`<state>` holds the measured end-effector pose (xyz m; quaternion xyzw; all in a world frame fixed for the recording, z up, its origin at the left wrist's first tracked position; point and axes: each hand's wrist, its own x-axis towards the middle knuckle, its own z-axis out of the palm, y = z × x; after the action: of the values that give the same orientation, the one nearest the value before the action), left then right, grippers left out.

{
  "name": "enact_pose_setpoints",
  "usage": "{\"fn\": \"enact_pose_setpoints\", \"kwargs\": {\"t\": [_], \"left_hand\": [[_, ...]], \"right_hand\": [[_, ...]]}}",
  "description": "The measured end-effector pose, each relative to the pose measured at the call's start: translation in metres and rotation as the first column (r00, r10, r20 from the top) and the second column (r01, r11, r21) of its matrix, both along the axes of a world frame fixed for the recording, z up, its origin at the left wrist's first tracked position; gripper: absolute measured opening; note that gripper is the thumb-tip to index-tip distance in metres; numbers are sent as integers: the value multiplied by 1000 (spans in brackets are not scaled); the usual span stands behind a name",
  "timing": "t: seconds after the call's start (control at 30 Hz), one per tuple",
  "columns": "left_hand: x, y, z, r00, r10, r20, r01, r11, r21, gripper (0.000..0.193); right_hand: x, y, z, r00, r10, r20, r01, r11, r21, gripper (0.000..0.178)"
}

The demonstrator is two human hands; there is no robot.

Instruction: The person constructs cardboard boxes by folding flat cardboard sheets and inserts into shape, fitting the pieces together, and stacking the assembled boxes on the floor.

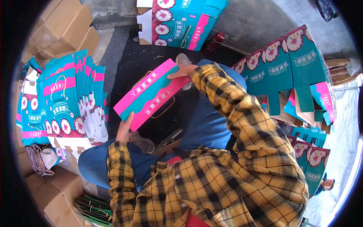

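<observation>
- Black matting (128, 56) spreads over the floor ahead of you, up to a grey wall (249, 36).
- Your left hand (124, 130) pinches the near left end of the box (151, 94), thumb on top; the fingers underneath are hidden.
- Your right hand (183, 72) holds the far right end, its foremost digit lying on the teal strip; how the rest press below cannot be told.
- Between them the box slants above the matting, a yellow cord (166, 110) looping out past its right edge.
- Judging by this hold, you are at the step of handling one box end to end; its closure underneath is out of sight.
- Your next move seems to call for even pressure at both ends, fingers clear of the cord.
- Farther out, folded cartons (62, 94) crowd your left, a red flask (215, 41) stands ahead, and boxes (280, 68) line your right.
</observation>
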<state>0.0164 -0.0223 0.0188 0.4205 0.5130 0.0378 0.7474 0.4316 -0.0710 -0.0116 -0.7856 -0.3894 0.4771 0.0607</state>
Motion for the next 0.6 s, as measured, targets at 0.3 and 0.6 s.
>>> {"fn": "enact_pose_setpoints", "kwargs": {"t": [0.3, 0.6], "left_hand": [[19, 1, 19, 990, -8, -137, 24, 994, 111, 76], [-11, 23, -38, 991, 93, 93, -124, 896, 426, 59]], "right_hand": [[3, -14, 30, 997, -52, 51, 51, 999, 19, 83], [-94, -2, 153, 795, 63, 604, -390, 815, 428, 54]]}}
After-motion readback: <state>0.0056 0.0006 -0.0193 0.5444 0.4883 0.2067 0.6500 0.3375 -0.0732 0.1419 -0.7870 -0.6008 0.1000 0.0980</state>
